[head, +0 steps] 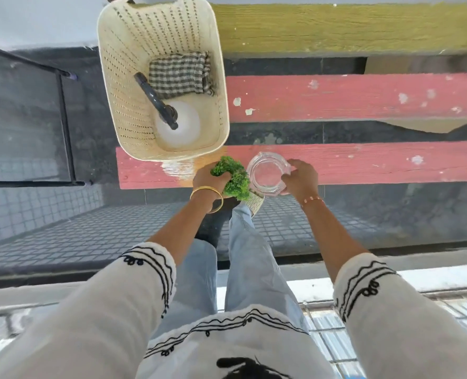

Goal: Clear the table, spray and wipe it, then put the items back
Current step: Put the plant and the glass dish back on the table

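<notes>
Looking straight down, a person stands over a bench of painted planks. At frame centre, the left hand (213,184) is closed around one green plant (233,176), a leafy tuft. At its 3 o'clock, the right hand (299,179) curls its fingers over the rim of one clear glass jar (266,173). Both sit at the near edge of a red plank (363,162).

Judging by looks, the jar is rigid, smooth, likely slippery and breakable; a grip around its wall or rim suits it. The plant seems light and soft, best held at its base.

At 11 o'clock stands one cream basket (112,77) holding one spray bottle (177,121) and one checked cloth (177,75).
</notes>
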